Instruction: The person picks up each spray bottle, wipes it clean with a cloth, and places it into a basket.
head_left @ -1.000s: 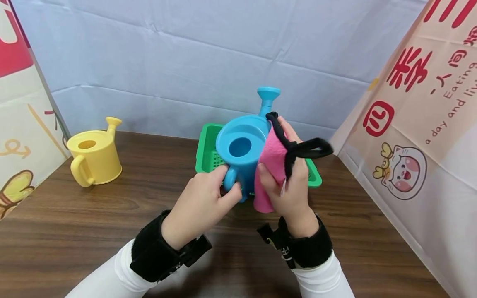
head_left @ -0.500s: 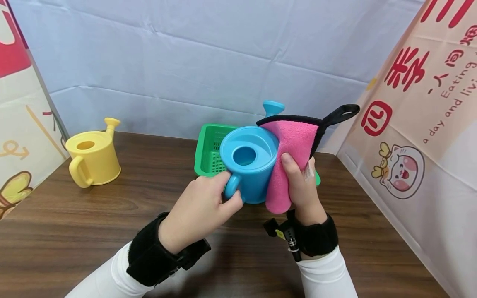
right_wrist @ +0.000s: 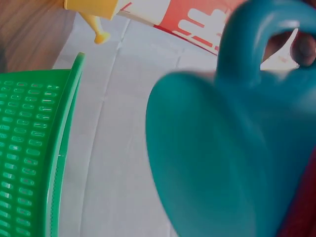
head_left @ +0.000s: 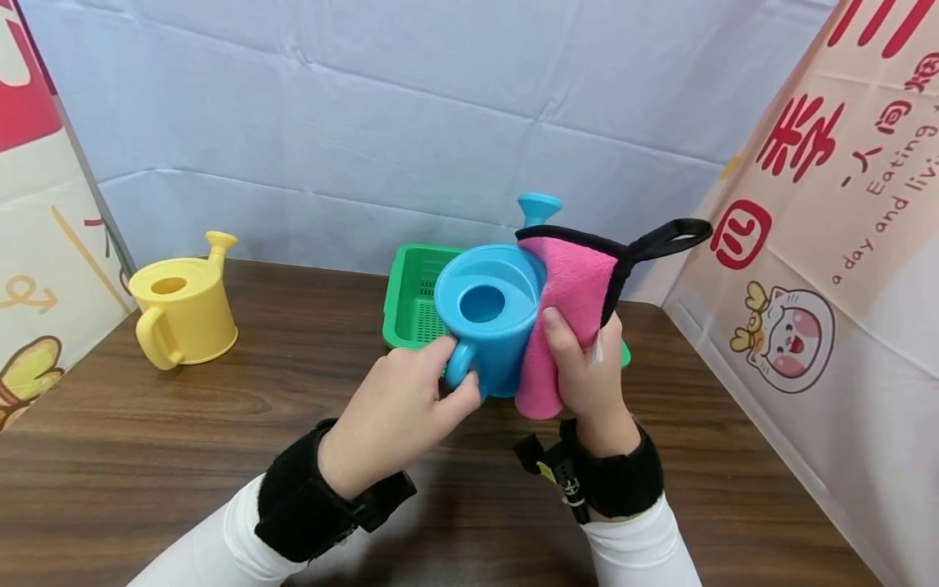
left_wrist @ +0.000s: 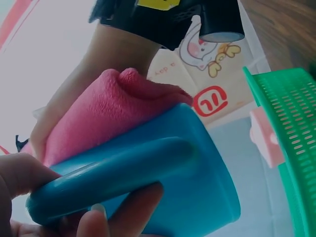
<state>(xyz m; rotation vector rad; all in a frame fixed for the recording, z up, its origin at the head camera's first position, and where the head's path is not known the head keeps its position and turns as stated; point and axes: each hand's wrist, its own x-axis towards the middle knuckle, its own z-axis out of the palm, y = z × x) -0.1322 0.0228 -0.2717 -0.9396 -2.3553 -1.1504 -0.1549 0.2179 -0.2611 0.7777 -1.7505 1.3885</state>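
At one table (head_left: pixel 293 342), two watering cans (head_left: pixel 506 342), one pink cloth (head_left: pixel 575 273)

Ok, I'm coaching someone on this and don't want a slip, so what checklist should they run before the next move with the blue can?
1. Left hand grips the handle of the blue can: ok.
2. Right hand holds the pink cloth against the can's side: ok.
3. Spout free of cloth: cannot tell, the cloth hides its lower part.
4. Blue can apart from the green basket: ok, both wrist views show a gap.
5. Yellow can upright, away from both hands: ok.
6. Blue can empty: cannot tell, its inside looks dark.
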